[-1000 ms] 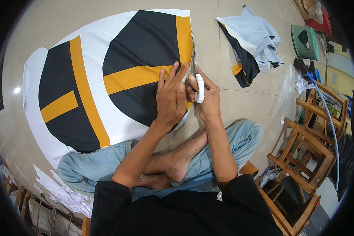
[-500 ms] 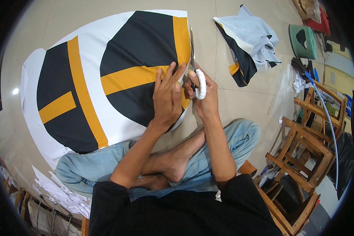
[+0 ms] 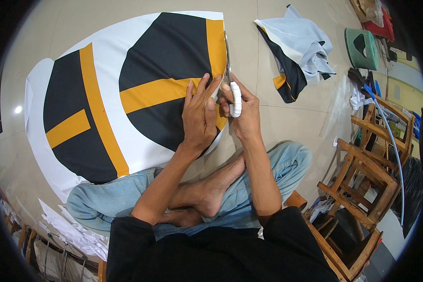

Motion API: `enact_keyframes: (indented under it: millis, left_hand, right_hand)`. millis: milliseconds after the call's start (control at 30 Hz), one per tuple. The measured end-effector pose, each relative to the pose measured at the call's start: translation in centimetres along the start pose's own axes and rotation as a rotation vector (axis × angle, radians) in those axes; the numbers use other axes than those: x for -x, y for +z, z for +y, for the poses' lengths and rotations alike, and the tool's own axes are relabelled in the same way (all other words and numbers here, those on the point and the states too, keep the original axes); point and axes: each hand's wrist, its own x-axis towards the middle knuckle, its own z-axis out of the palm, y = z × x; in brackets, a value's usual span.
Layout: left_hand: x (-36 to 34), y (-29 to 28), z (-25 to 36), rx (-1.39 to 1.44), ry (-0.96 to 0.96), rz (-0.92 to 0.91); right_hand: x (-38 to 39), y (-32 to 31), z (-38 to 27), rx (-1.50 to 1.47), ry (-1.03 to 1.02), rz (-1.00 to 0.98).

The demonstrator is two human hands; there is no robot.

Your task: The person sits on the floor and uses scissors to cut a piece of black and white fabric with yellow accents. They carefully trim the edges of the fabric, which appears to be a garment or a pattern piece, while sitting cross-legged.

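A large piece of white fabric [image 3: 110, 66] printed with black panels and mustard-yellow bands lies spread on the floor in front of my crossed legs. My left hand [image 3: 201, 115] rests on it near its right edge, fingers stretched out over a yellow band. Just to the right, my right hand [image 3: 244, 110] is closed round scissors [image 3: 236, 99] whose handle is wrapped in white. Their blades point away from me along the fabric's right edge, beside the yellow strip. Part of the handle is hidden by my fingers.
A crumpled piece of grey, black and yellow fabric [image 3: 298, 49] lies at the far right. Beyond it stands a green plastic stool [image 3: 362, 49]. Wooden frames [image 3: 362, 178] pile up at the right, and white fabric scraps [image 3: 75, 230] lie at the lower left.
The scissors and my right hand have shifted slightly left, and the blades sit closer against the fabric edge. My left hand has stayed in place.
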Motion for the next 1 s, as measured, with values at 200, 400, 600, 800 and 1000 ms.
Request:
enact_keyframes:
  millis: [200,400,600,800,1000]
  left_hand:
    - [-0.1,-0.1,0.1,0.041,-0.007,0.019]
    - [-0.1,-0.1,0.1,0.035,-0.005,0.008]
    - [-0.1,-0.1,0.1,0.011,-0.005,-0.001]
    - [0.0,0.0,0.0,0.001,-0.005,0.002]
    - [0.0,0.0,0.1,0.023,-0.006,0.017]
  right_hand:
    - [0.6,0.0,-0.7,-0.014,0.033,0.017]
    - [0.7,-0.1,-0.5,0.003,0.011,0.015]
    - [0.8,-0.1,-0.3,0.037,0.003,0.009]
    - [0.9,0.0,-0.3,0.050,0.013,0.009]
    - [1.1,0.4,0.3,0.010,-0.008,0.035]
